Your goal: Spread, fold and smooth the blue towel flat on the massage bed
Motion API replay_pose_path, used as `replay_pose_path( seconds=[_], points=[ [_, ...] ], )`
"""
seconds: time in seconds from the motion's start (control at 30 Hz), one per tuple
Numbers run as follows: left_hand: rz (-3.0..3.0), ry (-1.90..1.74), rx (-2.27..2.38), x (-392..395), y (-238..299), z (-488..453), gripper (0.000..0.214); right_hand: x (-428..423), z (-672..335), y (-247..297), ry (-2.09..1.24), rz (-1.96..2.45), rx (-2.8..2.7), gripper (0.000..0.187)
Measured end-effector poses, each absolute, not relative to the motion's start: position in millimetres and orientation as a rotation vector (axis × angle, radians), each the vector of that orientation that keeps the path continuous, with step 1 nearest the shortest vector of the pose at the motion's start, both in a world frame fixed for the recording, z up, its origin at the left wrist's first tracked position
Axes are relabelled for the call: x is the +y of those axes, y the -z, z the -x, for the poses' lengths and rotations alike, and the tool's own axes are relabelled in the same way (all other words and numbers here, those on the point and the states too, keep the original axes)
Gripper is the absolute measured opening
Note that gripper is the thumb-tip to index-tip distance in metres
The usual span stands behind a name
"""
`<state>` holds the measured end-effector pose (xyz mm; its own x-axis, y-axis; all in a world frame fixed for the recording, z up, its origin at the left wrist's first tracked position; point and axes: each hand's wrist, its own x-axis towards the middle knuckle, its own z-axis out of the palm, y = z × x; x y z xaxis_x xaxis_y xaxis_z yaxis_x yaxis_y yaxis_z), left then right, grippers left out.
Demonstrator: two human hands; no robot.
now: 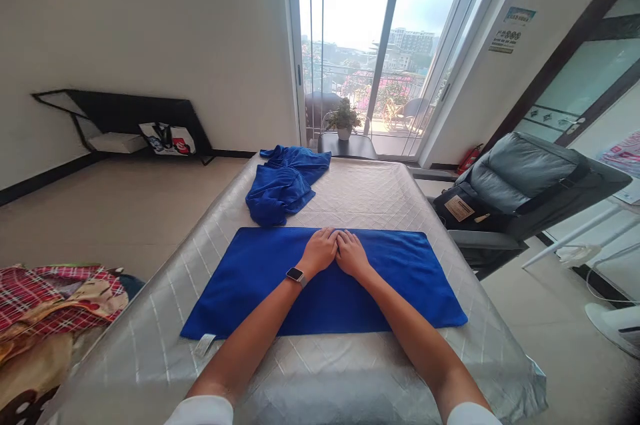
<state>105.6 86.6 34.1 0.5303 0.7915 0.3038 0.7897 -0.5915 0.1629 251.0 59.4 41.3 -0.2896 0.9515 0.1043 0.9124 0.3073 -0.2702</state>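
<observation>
A blue towel (240, 285) lies spread as a wide rectangle on the silvery quilted table cover (360, 378). A white tag (205, 345) sticks out at its near left corner. Close to the middle of the towel's far edge, my left hand (320, 250) rests palm down, fingers laid out on the fabric. Touching it at the fingertips is my right hand (351, 252), also flat on the towel. Neither hand shows anything held. A second blue cloth (285, 185) sits crumpled beyond the towel, toward the far left.
A grey armchair (520, 178) with a black bag (465, 208) stands to the right. Plaid fabric (55, 298) is heaped at the left. Past the far end are a potted plant (344, 118) and a sliding glass door (387, 25). A black frame (145, 118) leans by the left wall.
</observation>
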Motion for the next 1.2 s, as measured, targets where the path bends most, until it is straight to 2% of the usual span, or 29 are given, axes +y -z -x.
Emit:
replay_pose_path(
  seconds=[0.27,0.53,0.67,1.03,1.2],
  points=[
    [-2.644,-0.415,1.581,95.7,-11.0,-77.4,0.056,62.1,-293.8,-29.1,-0.295,1.864,-2.316,0.065],
    [-2.447,-0.268,1.899,102.7,-7.8,58.9,0.062,50.3,-447.3,-26.9,-0.219,2.253,-2.141,0.069],
    [-2.332,-0.228,2.07,108.4,-3.3,111.3,0.068,42.9,-490.5,-22.1,-0.185,2.378,-2.011,0.071],
    [-2.144,-0.15,2.19,103.2,-29.0,115.7,0.069,40.5,-488.7,-28.1,-0.198,2.421,-1.944,0.071],
    [-2.328,-0.417,2.248,83.9,-39.7,81.4,0.052,36.7,-459.1,-41.6,-0.045,2.39,-1.933,0.064]
  ],
)
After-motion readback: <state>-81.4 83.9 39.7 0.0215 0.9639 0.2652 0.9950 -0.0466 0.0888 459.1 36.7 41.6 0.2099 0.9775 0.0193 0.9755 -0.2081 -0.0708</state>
